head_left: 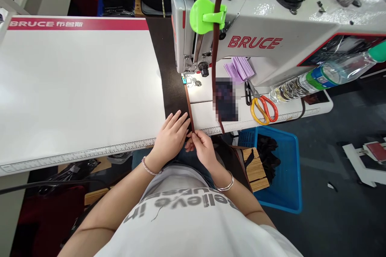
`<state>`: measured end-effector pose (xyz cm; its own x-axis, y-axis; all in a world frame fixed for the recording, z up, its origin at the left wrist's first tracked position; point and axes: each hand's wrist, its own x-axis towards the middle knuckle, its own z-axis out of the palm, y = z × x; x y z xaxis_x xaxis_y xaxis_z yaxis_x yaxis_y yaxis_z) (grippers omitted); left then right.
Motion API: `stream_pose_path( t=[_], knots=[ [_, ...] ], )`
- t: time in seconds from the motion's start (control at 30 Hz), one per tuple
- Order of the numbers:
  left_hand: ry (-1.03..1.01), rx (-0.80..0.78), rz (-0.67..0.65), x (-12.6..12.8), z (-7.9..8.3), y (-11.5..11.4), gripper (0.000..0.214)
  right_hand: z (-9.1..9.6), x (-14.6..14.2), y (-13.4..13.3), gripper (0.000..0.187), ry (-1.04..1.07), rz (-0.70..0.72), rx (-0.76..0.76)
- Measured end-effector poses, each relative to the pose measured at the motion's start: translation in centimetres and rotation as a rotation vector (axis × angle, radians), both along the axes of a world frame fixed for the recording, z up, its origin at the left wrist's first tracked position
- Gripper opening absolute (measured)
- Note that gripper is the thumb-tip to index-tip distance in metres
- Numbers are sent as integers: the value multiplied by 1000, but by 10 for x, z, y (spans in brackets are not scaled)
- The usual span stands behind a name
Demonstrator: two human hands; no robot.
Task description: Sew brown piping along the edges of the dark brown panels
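My left hand (pixel 173 132) lies flat, fingers stretched out, on a dark brown strip of material (pixel 169 60) near the table's front edge. Beside it, my right hand (pixel 202 146) pinches a narrow brown binding strip (pixel 189 106) at the dark piece's right edge. That edge runs up to the presser foot (pixel 184 79) of a white sewing machine (pixel 256 28). Another length of brown strip (pixel 215 48) hangs down past a lime green clip (pixel 208 16) on the machine head and reaches the table's front edge.
Right of the needle lie scissors (pixel 263 108), black thread snips (pixel 247 93), purple paper slips (pixel 239 69) and a blurred dark rectangle (pixel 226 100). A plastic bottle (pixel 319 78) lies against the machine. Below stands a blue basket (pixel 292 168). The white tabletop (pixel 81 88) extends left.
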<state>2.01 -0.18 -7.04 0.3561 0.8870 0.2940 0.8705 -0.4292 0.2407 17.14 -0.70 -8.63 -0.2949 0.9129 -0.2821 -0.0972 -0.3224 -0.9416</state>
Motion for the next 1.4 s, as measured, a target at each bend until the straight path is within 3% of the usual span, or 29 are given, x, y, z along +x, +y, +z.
stream_pose_path(
  t=[1.4],
  knots=[
    [52, -4, -54, -14, 5, 12, 41, -1, 1, -2, 39, -1, -13, -7]
  ],
)
